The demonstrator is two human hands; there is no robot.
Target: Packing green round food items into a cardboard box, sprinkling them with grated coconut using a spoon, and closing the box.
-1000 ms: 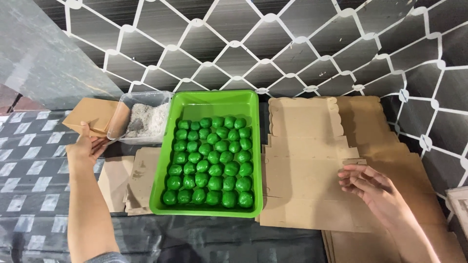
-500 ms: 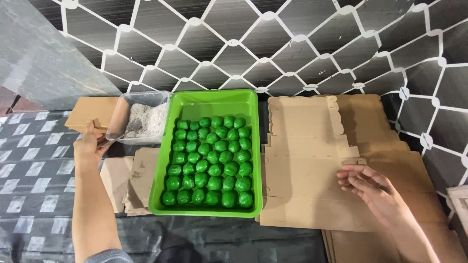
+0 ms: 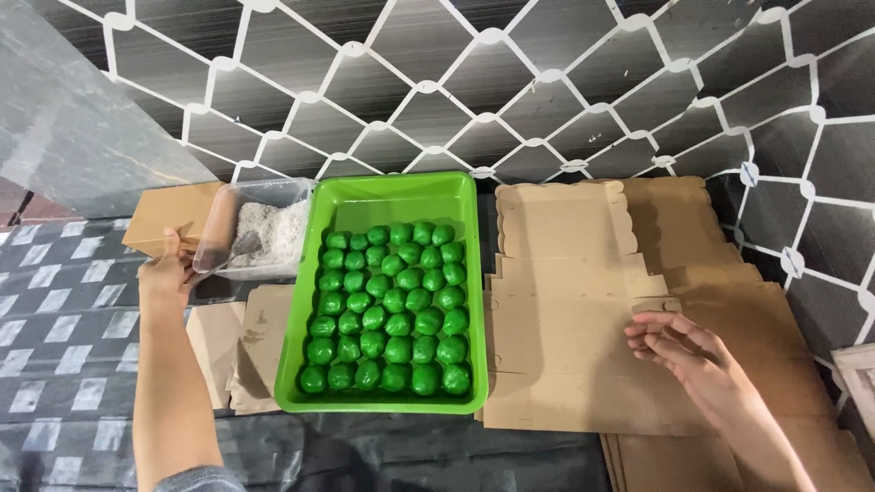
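Both hands barely moved: left hand (image 3: 166, 271) fingers stay gripping the clear tub (image 3: 258, 235); right hand (image 3: 685, 353) fingers loosely open.

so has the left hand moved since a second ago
Barely. The left hand stays at the clear container left of the green tray, gripping its corner.

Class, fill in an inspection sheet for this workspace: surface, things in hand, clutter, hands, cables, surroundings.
Surface: dark table, checked cloth at left.
Things: clear tub of white flakes; flat cardboard sheets; green tray of green balls.
Clutter: cardboard pieces beside the tray.
Hands: left hand grips the tub's corner; right hand rests on the sheets.
Cables: nothing seen.
Surroundings: dark tiled wall, white joints.
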